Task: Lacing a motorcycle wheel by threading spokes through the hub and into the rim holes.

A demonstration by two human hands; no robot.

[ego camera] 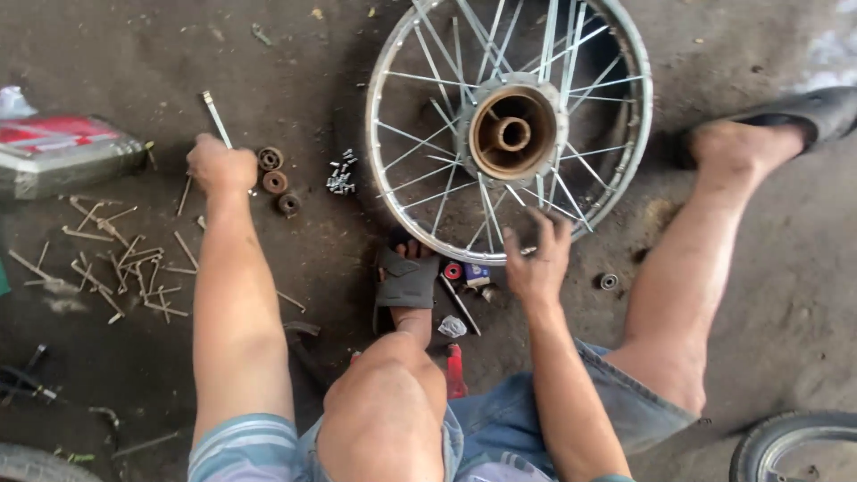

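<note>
While you squat on the floor (786, 295), your left hand (219, 165) is closed around a thin metal spoke (215, 116), at roughly ten o'clock from your knees. Your right hand (538, 259) hangs with fingers loosely spread, grip empty, at the near rim of the spoked wheel (509, 129), which lies flat at twelve o'clock. Three small round bearings (275, 181) sit just beside the left hand; loose spokes (116, 259) are scattered at nine o'clock. Judged from this, the spoke is light, stiff and slender, likely slippery; hold it mid-shaft. The wheel looks rigid and heavier; take it by the rim.
</note>
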